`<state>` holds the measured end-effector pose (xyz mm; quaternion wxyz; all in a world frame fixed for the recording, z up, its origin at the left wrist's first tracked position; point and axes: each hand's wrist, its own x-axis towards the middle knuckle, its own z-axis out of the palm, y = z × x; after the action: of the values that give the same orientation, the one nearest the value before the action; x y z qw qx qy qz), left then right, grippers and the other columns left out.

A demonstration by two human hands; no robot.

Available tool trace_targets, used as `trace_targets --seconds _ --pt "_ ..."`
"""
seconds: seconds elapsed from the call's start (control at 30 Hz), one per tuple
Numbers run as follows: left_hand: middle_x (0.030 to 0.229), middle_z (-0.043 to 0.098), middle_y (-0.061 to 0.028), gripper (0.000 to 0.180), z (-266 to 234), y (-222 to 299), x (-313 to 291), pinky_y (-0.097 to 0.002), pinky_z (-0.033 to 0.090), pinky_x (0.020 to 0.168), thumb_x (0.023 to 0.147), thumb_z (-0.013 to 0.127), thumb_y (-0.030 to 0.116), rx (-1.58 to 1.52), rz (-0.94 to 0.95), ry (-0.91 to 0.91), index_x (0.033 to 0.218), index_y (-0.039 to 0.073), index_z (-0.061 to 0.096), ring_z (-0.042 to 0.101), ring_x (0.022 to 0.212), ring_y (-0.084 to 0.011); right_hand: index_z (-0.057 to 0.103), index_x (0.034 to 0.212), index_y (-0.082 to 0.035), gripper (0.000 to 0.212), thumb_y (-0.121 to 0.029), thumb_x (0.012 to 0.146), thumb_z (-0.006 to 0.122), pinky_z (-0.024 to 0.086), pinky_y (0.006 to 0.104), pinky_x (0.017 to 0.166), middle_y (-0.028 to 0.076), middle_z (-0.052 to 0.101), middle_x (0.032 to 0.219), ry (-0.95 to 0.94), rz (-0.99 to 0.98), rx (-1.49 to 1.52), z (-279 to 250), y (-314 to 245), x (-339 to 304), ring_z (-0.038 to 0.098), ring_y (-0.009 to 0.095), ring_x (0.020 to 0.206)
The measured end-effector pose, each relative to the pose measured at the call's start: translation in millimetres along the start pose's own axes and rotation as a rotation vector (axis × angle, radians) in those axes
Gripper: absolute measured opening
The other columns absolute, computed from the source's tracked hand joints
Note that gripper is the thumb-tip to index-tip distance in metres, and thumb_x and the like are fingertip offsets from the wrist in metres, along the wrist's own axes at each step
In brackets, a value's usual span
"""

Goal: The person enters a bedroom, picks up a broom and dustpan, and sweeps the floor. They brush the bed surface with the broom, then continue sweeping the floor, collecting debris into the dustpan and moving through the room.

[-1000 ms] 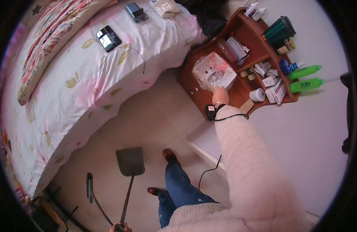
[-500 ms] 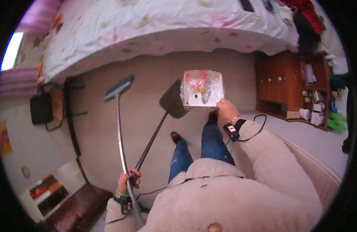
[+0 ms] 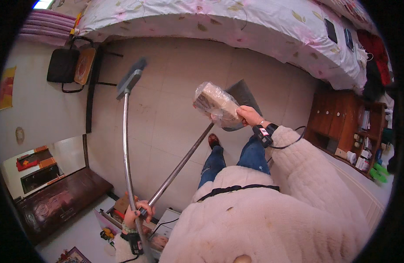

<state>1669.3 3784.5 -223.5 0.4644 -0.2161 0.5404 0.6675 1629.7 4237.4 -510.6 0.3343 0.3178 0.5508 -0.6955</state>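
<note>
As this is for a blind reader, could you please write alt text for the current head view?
A person's right hand holds a plastic-covered box at a slant, partly hiding a dustpan; the left hand grips the handles of dustpan and broom.

The grey, flat-bladed dustpan [image 3: 244, 94] is partly covered by the pale, box-shaped container wrapped in clear, crinkled plastic [image 3: 217, 103] and by the person's bare right hand [image 3: 251, 116]; the container's inside is turned out of sight. The palm of the bare left hand [image 3: 139, 214] is concealed by its own curled fingers and the handles. The long, grey broom head [image 3: 131, 81] is blurred. The white, flower-printed bedspread [image 3: 202, 17] is cut off by the upper edge, the dark-rimmed, rectangular framed picture [image 3: 75, 255] by the lower. The small white packages [image 3: 363, 163] are too small to be identified.
</note>
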Motion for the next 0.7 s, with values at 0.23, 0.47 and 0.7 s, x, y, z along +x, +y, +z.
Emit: trace_targets --seconds 0.23,0.47,0.7 --pt "0.080 0.052 -0.0227 0.050 3.3 -7.3 13.7 -0.0259 0.043 0.046 0.070 0.060 0.042 -0.178 0.078 -0.006 0.074 -0.008 0.058 0.052 0.048 -0.0178 0.049 0.076 -0.013 0.024 -0.034 0.087 0.048 0.023 0.0200 0.038 -0.003 0.041 0.061 0.046 0.074 0.400 -32.7 -3.9 25.3 0.028 0.006 0.044" --pt "0.073 0.052 -0.0193 0.053 -4.9 -5.1 2.7 -0.0261 0.041 0.044 0.069 0.058 0.046 -0.026 0.151 0.049 0.072 -0.007 0.057 0.052 0.047 -0.0174 0.054 0.082 -0.014 0.026 -0.040 0.085 0.053 0.024 0.0162 0.037 -0.005 0.049 0.064 -0.089 0.047 0.702 -44.1 -27.5 19.0 0.032 0.004 0.046" --pt "0.070 0.054 -0.0205 0.055 -0.5 12.3 -3.5 -0.0295 0.040 0.050 0.071 0.057 0.049 0.002 0.156 0.012 0.067 -0.006 0.057 0.049 0.048 -0.0194 0.059 0.093 -0.015 0.034 -0.046 0.080 0.060 0.024 0.0154 0.033 -0.003 0.061 0.078 0.368 0.246 0.648 -33.4 -28.0 54.5 0.044 0.005 0.052"
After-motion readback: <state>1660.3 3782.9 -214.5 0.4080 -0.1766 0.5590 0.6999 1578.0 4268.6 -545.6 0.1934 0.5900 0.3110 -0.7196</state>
